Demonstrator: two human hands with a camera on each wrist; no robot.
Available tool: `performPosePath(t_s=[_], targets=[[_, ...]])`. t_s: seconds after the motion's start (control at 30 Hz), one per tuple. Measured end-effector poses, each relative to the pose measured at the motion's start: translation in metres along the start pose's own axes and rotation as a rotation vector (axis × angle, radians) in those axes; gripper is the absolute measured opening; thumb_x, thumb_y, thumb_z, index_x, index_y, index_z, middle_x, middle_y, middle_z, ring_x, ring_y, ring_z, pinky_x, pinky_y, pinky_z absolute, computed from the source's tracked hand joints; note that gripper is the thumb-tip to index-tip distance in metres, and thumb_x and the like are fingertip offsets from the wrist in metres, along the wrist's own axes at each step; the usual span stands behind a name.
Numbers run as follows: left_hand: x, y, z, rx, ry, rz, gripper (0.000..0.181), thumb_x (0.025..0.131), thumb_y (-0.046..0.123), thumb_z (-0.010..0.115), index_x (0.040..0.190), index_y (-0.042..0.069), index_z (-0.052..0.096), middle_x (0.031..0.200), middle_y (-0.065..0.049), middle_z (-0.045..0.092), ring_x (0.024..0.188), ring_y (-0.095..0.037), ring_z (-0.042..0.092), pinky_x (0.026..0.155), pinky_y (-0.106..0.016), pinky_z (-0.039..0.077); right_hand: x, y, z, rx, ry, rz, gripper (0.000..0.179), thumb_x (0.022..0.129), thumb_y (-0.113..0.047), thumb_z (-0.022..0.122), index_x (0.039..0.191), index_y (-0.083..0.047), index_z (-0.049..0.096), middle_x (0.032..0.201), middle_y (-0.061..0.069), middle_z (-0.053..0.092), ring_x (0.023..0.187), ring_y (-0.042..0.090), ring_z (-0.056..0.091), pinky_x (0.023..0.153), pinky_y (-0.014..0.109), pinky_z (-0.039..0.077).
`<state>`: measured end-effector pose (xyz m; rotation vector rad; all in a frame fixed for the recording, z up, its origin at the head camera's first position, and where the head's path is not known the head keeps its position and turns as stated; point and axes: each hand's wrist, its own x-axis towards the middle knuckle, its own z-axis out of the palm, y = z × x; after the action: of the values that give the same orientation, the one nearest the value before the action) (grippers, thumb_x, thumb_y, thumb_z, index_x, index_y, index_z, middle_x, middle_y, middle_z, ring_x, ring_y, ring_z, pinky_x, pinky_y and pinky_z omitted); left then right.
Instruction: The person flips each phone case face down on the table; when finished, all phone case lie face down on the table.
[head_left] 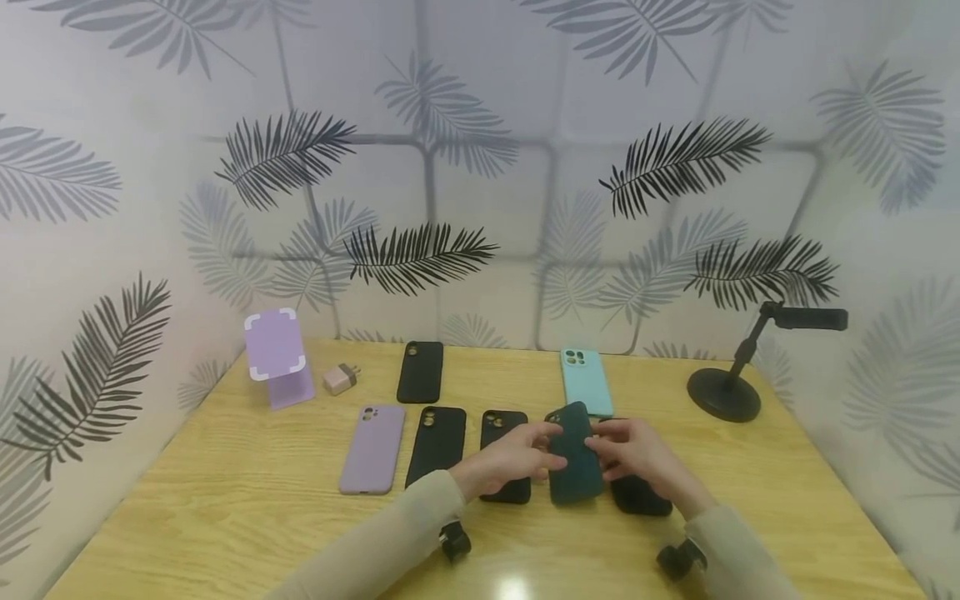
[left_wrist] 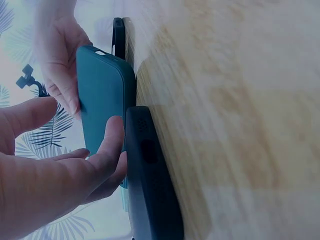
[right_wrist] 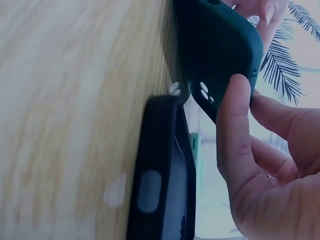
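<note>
A dark green phone case point(head_left: 575, 454) is raised off the table and tilted, its hollow inner side showing in the right wrist view. My right hand point(head_left: 647, 457) pinches its right edge, one finger point(right_wrist: 235, 115) lying on the inside. At the opposite edge, my left hand point(head_left: 510, 460) has its fingers spread and thumb apart; whether they touch the case point(left_wrist: 102, 95) is hard to tell. Beneath the left hand lies a black phone case point(head_left: 510, 492). Another black phone case point(head_left: 637, 496) lies partly hidden under the right hand.
Left of the hands are a lilac phone case point(head_left: 372, 450) and a black case point(head_left: 437, 437). Farther back lie another black case point(head_left: 420, 372) and a light blue case point(head_left: 588, 383). A purple phone stand point(head_left: 277, 350), a charger plug point(head_left: 340, 379) and a black stand point(head_left: 726, 393) stand near the wall.
</note>
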<state>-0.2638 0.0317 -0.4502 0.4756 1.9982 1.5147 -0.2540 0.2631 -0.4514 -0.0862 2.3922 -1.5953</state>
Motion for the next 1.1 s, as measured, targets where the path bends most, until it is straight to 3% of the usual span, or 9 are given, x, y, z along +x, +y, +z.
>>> performPosePath(t_s=[0.4,0.8,1.1], targets=[[-0.0040,0.0004,-0.0021,0.006,-0.005,-0.011,0.058,0.096,0.015,0.063,0.149,0.007,0.039,0.149,-0.024,0.038,0.113,-0.032,0.063,0.100,-0.047,0.050,-0.0005,0.0010,0.0000,-0.032,0.036,0.065,0.050,0.092,-0.015,0.069,0.132,0.010,0.053,0.093,0.012,0.072,0.073,0.017,0.067,0.063,0.035,0.061],[-0.0038,0.0020,-0.0039,0.035,0.003,0.000,0.057,0.097,0.012,0.061,0.148,0.005,0.039,0.149,-0.025,0.039,0.114,-0.032,0.064,0.101,-0.046,0.050,-0.0012,0.0044,0.0018,-0.088,0.064,0.047,0.043,0.091,-0.013,0.070,0.126,0.007,0.055,0.086,0.012,0.073,0.069,0.017,0.067,0.059,0.036,0.060],[-0.0057,0.0036,-0.0037,0.057,0.032,-0.007,0.055,0.096,0.010,0.060,0.148,0.005,0.041,0.147,-0.025,0.042,0.114,-0.031,0.063,0.107,-0.054,0.043,-0.0031,0.0031,0.0009,-0.116,0.027,0.029,0.043,0.094,-0.011,0.065,0.128,0.013,0.056,0.098,0.020,0.073,0.077,0.020,0.070,0.063,0.037,0.061]])
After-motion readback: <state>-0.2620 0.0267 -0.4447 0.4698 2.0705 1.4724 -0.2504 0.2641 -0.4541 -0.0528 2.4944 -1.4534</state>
